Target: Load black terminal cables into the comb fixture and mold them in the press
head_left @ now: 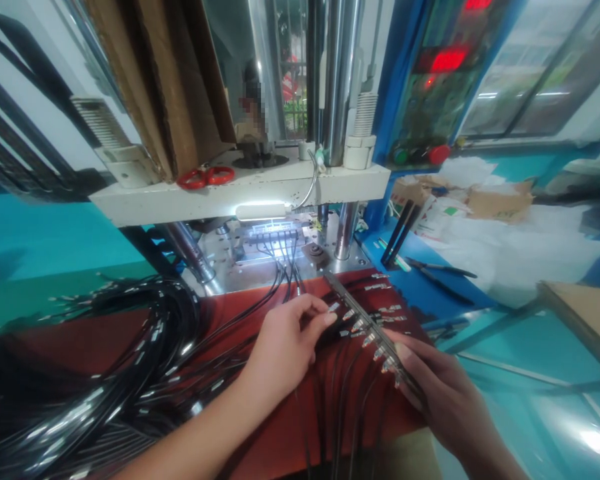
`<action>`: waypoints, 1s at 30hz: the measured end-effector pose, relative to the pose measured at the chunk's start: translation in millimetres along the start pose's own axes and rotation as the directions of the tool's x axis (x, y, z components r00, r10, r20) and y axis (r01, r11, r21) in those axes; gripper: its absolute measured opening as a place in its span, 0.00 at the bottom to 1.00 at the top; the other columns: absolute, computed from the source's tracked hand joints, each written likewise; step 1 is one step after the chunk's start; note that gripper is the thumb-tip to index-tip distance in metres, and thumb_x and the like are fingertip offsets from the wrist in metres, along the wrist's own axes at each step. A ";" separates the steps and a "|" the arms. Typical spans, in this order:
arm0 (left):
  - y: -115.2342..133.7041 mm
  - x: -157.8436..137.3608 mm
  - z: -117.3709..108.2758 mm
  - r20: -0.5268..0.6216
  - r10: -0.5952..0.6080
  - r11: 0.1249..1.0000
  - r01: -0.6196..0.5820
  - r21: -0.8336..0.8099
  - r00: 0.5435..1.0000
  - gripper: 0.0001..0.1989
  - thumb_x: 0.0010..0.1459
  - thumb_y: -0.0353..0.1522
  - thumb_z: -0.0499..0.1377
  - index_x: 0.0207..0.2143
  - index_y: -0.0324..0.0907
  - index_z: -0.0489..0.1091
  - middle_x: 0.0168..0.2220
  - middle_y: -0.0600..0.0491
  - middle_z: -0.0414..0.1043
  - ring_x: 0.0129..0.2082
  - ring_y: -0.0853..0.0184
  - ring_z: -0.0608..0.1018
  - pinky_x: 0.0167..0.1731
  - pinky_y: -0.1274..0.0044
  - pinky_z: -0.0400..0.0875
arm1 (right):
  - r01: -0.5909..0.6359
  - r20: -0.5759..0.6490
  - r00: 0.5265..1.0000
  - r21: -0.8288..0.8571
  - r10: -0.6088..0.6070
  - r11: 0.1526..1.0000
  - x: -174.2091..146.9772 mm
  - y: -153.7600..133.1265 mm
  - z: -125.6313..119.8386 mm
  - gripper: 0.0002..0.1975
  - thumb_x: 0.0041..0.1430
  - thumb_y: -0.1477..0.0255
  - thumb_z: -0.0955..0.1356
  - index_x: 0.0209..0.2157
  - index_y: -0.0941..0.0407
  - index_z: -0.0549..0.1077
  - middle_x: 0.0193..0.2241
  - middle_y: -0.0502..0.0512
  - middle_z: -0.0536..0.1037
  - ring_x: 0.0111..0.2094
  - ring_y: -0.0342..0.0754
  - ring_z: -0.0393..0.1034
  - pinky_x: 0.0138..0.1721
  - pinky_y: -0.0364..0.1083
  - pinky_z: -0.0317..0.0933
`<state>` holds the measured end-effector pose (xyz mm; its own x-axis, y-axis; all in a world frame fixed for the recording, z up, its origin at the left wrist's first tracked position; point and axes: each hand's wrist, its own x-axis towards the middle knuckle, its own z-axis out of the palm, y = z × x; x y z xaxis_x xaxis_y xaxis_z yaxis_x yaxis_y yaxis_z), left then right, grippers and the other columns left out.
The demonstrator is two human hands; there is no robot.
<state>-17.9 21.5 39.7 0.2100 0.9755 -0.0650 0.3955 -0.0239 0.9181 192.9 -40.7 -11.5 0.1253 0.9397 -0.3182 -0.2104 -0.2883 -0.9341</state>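
My left hand (286, 340) pinches a black cable with a metal plug end (333, 308), held against a long metal holder bar (364, 319) that lies slanted on the red mat (280, 427). Several plug ends sit in a row along this bar, their black cables trailing toward me. My right hand (437, 390) grips the near end of the bar from the right. Behind the mat, several black cables (285, 257) run into the lit mould (275, 233) of a press machine.
A big bundle of black cables with metal ends (110, 373) covers the left side. Red-handled scissors (206, 177) lie on the machine's white ledge. A control panel with red displays and buttons (430, 100) stands at the right; tools (437, 268) and paper lie below it.
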 end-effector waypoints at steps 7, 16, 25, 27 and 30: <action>-2.5 13.4 11.8 -0.128 0.259 0.878 -0.178 0.444 0.957 0.07 0.59 0.32 0.57 0.33 0.44 0.75 0.32 0.52 0.78 0.33 0.64 0.76 0.35 0.72 0.66 | 0.005 -0.007 1.000 -0.005 -0.005 1.000 0.1 1.3 -1.7 0.22 0.52 0.55 0.74 0.46 0.51 0.80 0.37 0.54 0.81 0.31 0.46 0.75 0.27 0.38 0.70; -5.9 16.3 20.5 -0.110 0.225 0.862 -0.145 0.486 0.968 0.09 0.59 0.34 0.56 0.32 0.44 0.76 0.34 0.50 0.79 0.31 0.63 0.76 0.32 0.72 0.65 | -0.019 -0.014 1.000 0.005 0.019 1.000 -0.7 1.2 -0.2 0.24 0.51 0.54 0.74 0.48 0.52 0.79 0.37 0.55 0.81 0.33 0.47 0.75 0.30 0.38 0.70; -5.9 16.8 22.9 -0.113 0.218 0.861 -0.136 0.491 0.970 0.08 0.60 0.34 0.56 0.33 0.44 0.76 0.33 0.50 0.79 0.32 0.63 0.77 0.33 0.72 0.66 | -0.013 0.020 1.000 -0.005 0.013 1.000 -0.1 1.1 -1.0 0.23 0.53 0.54 0.73 0.48 0.51 0.79 0.38 0.54 0.81 0.33 0.46 0.75 0.29 0.38 0.70; -6.6 16.5 23.3 -0.110 0.232 0.854 -0.148 0.500 0.967 0.08 0.60 0.33 0.56 0.33 0.44 0.76 0.33 0.50 0.78 0.32 0.63 0.77 0.33 0.72 0.66 | 0.005 0.022 1.000 -0.034 -0.004 0.999 -0.4 0.5 -0.5 0.25 0.53 0.53 0.72 0.49 0.52 0.78 0.38 0.55 0.81 0.33 0.48 0.75 0.27 0.39 0.70; -7.4 15.6 24.3 -0.097 0.259 0.834 -0.172 0.524 0.961 0.08 0.61 0.32 0.56 0.32 0.43 0.75 0.34 0.50 0.78 0.32 0.63 0.77 0.33 0.72 0.65 | 0.010 0.032 0.999 -0.053 -0.009 0.999 -0.5 0.6 -0.5 0.28 0.54 0.53 0.72 0.52 0.53 0.77 0.36 0.56 0.80 0.33 0.49 0.75 0.27 0.40 0.70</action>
<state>4.3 31.6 22.4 0.2175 0.9525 0.2132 0.7627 -0.3021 0.5719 193.1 -41.5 -12.0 0.0959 0.9476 -0.3048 -0.1569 -0.2880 -0.9447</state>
